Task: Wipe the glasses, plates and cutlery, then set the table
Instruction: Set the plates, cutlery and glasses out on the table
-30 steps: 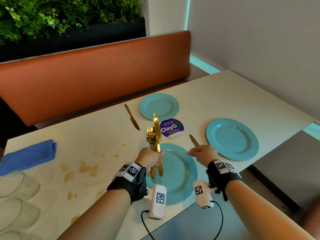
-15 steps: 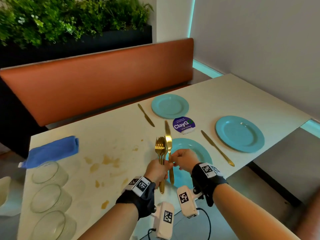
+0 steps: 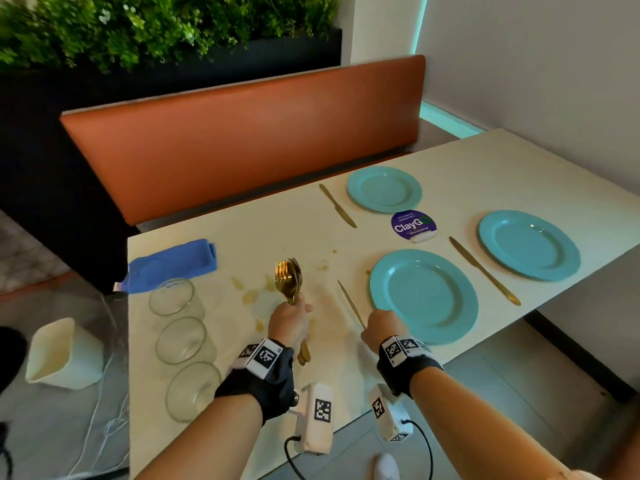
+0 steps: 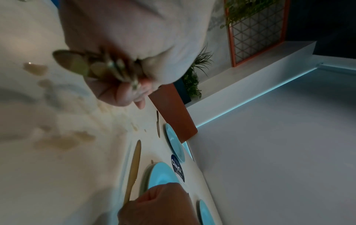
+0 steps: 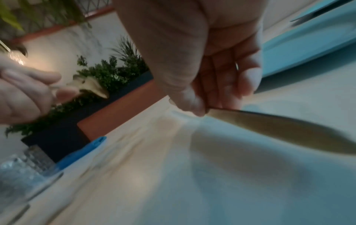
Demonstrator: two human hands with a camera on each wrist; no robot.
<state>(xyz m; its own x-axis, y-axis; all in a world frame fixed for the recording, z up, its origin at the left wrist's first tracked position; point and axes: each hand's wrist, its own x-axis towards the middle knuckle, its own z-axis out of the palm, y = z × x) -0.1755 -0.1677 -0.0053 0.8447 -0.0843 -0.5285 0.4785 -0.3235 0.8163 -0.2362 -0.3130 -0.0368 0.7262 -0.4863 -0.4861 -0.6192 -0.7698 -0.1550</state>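
1. Half a second ago the last gold knife (image 3: 351, 304) was still bunched with the forks and spoons (image 3: 289, 279); now it's been pulled out and brought down just left of the near plate (image 3: 424, 295), handle end pinched in the right hand (image 3: 380, 328).
2. So three plates each get a knife beside them – knives look pretty much done, forks and spoons are next, probably.
3. The bundle is kept clenched upright in the left hand (image 3: 290, 323), raised over the stained tabletop (image 3: 221, 358), well left of the right hand.
4. The right hand is held low, knuckles up, blade pointing away.
5. Glasses (image 3: 180, 339) are parked further left, untouched.
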